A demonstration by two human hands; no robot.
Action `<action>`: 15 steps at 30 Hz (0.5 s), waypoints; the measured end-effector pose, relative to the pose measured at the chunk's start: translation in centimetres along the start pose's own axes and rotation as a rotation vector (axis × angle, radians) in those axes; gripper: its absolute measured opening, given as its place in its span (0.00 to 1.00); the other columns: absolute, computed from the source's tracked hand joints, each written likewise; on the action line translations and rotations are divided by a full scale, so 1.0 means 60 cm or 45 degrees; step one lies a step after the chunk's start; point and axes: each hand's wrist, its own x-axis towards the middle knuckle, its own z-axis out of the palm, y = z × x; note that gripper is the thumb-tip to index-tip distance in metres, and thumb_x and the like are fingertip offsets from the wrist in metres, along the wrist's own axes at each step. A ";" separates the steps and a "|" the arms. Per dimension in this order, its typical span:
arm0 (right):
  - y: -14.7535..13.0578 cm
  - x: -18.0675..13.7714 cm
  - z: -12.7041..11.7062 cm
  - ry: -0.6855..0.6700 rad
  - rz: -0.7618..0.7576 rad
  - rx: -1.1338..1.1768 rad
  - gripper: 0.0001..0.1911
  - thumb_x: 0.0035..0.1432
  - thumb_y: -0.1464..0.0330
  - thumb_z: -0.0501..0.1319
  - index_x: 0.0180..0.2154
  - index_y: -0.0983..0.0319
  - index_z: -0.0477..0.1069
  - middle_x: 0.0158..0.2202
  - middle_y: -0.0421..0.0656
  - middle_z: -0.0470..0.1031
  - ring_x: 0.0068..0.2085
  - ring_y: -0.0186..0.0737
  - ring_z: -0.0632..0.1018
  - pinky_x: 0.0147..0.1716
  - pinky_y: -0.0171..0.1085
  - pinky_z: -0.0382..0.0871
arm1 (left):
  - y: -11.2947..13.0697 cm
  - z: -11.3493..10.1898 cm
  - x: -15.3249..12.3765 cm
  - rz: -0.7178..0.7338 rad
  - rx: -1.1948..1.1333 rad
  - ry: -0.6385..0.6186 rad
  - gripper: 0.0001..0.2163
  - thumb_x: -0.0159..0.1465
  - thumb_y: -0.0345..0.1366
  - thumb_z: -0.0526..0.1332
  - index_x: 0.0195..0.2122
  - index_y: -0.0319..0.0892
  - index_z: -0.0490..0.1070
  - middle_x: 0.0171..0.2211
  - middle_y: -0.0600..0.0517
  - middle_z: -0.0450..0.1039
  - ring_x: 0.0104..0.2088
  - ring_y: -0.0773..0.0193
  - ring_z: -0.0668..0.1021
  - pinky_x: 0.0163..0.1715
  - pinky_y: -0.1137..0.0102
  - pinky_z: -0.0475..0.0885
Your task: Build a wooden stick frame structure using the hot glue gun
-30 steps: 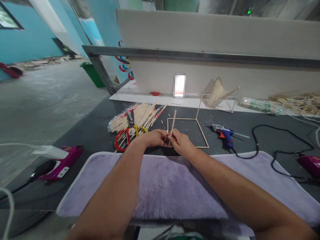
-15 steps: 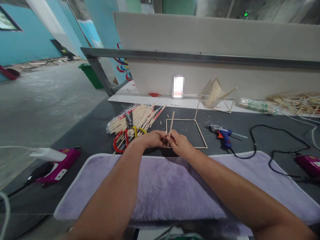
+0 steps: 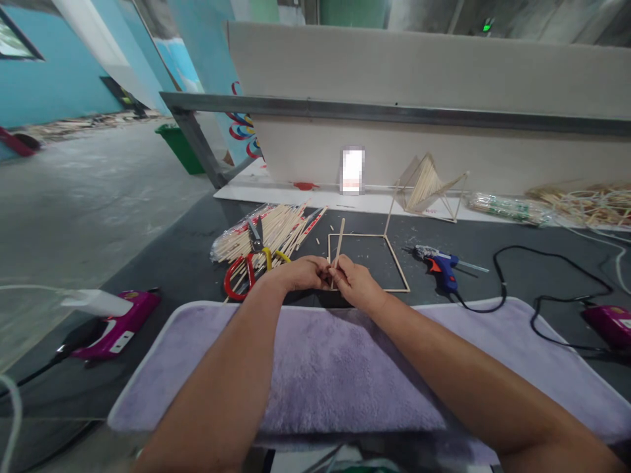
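My left hand (image 3: 302, 273) and my right hand (image 3: 355, 282) meet over the dark table, just beyond a lilac towel (image 3: 345, 368). Both are closed on one thin wooden stick (image 3: 339, 236), which stands tilted upward from my fingers. Right behind them lies a square frame of sticks (image 3: 394, 263) flat on the table, with one stick rising from its far right corner. A pile of loose sticks (image 3: 269, 230) in a clear wrapper lies to the left, with red-handled cutters (image 3: 244, 269) resting on it.
A blue glue gun (image 3: 444, 268) with a black cord (image 3: 542, 289) lies to the right. Pink devices sit at far left (image 3: 116, 325) and far right (image 3: 608, 323). A finished stick structure (image 3: 428, 187), more stick bundles (image 3: 582, 200) and a grey board stand at the back.
The view shifted slightly. My hands stay together on the stick, which has barely moved.
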 end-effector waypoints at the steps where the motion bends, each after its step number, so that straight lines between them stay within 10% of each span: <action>1: -0.001 0.000 0.000 -0.002 0.004 0.001 0.06 0.62 0.66 0.47 0.35 0.60 0.59 0.25 0.39 0.67 0.26 0.35 0.69 0.27 0.31 0.57 | 0.001 0.000 0.000 0.002 0.001 0.002 0.04 0.50 0.32 0.60 0.27 0.38 0.70 0.25 0.57 0.66 0.28 0.71 0.67 0.31 0.77 0.62; 15: -0.001 0.000 -0.002 0.002 -0.008 0.006 0.07 0.62 0.65 0.47 0.35 0.60 0.60 0.25 0.39 0.67 0.27 0.35 0.69 0.27 0.31 0.57 | -0.007 0.002 0.002 -0.017 0.046 0.037 0.05 0.50 0.33 0.60 0.28 0.39 0.70 0.27 0.56 0.67 0.28 0.71 0.67 0.32 0.77 0.62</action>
